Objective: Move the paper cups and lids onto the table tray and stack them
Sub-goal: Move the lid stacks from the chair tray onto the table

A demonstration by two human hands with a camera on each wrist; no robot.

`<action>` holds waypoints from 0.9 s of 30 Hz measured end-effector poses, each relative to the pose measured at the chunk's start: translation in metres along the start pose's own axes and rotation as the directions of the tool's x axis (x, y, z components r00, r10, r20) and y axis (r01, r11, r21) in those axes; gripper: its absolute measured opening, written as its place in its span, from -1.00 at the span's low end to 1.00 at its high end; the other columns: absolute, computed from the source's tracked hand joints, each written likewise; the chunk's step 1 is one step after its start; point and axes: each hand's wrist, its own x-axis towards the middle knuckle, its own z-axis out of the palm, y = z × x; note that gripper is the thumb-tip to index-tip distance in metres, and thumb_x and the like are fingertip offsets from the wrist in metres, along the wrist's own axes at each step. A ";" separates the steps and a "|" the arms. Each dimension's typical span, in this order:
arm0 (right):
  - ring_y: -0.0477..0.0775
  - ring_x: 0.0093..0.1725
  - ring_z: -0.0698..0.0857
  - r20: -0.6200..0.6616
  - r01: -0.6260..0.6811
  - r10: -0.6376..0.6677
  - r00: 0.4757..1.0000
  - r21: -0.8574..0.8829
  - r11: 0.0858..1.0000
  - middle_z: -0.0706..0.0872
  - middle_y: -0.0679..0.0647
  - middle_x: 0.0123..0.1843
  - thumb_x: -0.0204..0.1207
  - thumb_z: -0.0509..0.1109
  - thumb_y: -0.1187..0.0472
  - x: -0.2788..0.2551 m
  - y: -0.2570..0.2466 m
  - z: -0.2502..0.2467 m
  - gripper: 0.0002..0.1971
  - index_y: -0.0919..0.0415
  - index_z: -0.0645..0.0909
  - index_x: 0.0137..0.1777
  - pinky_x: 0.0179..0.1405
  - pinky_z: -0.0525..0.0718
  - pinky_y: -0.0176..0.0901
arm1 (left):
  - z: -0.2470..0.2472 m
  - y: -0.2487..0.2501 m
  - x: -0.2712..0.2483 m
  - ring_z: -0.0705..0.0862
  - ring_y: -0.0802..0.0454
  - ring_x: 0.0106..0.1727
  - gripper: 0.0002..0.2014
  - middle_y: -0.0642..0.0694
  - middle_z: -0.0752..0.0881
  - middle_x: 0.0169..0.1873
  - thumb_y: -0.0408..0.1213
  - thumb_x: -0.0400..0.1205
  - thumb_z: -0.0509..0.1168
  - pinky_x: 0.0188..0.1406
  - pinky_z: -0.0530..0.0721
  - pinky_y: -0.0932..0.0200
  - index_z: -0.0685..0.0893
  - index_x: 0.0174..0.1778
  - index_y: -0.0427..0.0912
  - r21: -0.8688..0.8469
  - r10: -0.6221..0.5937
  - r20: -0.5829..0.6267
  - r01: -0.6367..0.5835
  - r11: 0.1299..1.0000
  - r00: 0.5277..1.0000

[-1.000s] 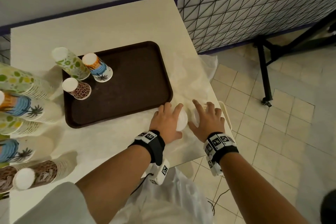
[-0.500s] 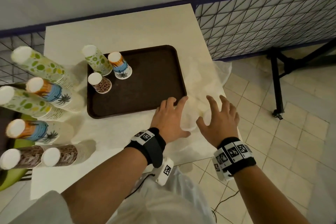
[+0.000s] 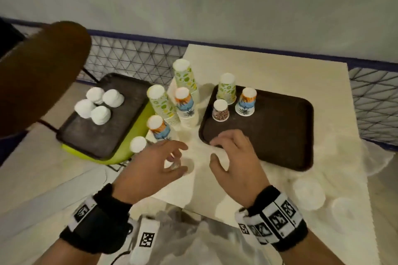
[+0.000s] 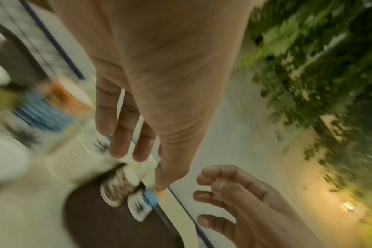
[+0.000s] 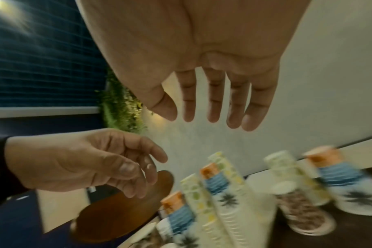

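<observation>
Both our left hand (image 3: 150, 165) and right hand (image 3: 234, 157) hung empty, fingers loose, at lower centre. Tall cup stacks (image 3: 183, 101) stood left of the table tray (image 3: 280, 135); we judged a low, two-handed grip near a stack's base steadiest.
</observation>
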 end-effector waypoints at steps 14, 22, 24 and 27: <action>0.28 0.40 0.36 0.442 0.144 -0.147 0.885 0.040 0.989 0.38 0.13 0.42 0.55 0.37 0.03 0.197 -0.230 0.220 -0.42 0.00 0.30 0.55 0.40 0.52 0.21 | -0.150 -0.299 -0.035 0.61 0.05 0.17 -0.35 -0.01 0.57 0.24 0.01 0.60 0.51 0.16 0.66 0.08 0.43 0.59 0.06 0.017 -0.493 -0.335 0.528 0.849 0.803; 0.40 0.47 0.31 0.504 0.018 0.121 0.855 -0.262 0.965 0.28 0.14 0.52 0.51 0.43 0.08 0.277 -0.225 0.363 -0.44 0.02 0.33 0.48 0.28 0.61 0.28 | -0.165 -0.424 0.038 0.52 -0.31 0.46 -0.07 -0.30 0.42 0.47 -0.12 0.49 0.61 0.50 0.56 -0.17 0.27 0.74 -0.07 0.006 -0.536 -0.262 0.557 0.831 0.802; 0.38 0.47 0.30 0.486 0.039 0.143 0.862 -0.346 0.938 0.26 0.14 0.56 0.51 0.44 0.06 0.286 -0.215 0.394 -0.40 0.01 0.31 0.52 0.30 0.59 0.28 | -0.166 -0.449 0.053 0.49 -0.32 0.48 -0.05 -0.30 0.39 0.50 -0.10 0.44 0.62 0.50 0.56 -0.20 0.28 0.72 -0.03 0.032 -0.532 -0.269 0.559 0.828 0.803; 0.36 0.47 0.32 0.469 0.071 0.162 0.868 -0.441 0.894 0.28 0.16 0.56 0.53 0.42 0.06 0.298 -0.199 0.431 -0.40 0.03 0.32 0.54 0.31 0.57 0.26 | -0.165 -0.484 0.075 0.42 -0.32 0.49 -0.18 -0.26 0.38 0.49 -0.08 0.43 0.59 0.50 0.51 -0.19 0.40 0.61 -0.02 0.113 -0.479 -0.233 0.513 0.851 0.846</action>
